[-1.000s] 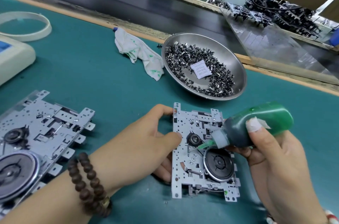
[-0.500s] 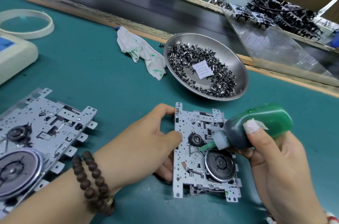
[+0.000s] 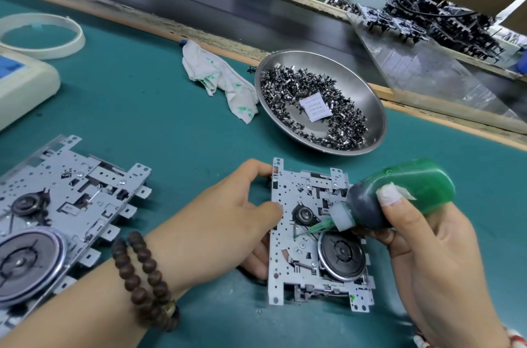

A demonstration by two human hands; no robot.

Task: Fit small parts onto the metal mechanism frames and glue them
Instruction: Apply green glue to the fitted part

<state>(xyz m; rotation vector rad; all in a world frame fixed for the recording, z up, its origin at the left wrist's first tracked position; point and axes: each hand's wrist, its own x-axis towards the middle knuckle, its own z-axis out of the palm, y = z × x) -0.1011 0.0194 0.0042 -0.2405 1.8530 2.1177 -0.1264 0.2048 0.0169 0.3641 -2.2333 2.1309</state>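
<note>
The metal frame is gripped at its left edge by the left hand; the green glue bottle is clasped by the right hand, nozzle on the frame.

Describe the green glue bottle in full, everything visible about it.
The glue bottle is soft-looking translucent green plastic, dark with liquid toward its neck and paler green at its raised base. A whitish collar leads to a thin green nozzle. It lies tilted, nozzle pointing down-left at the metal frame, tip next to the small black hub. The right hand grips it, a taped fingertip across its side. Nothing else touches it.
</note>
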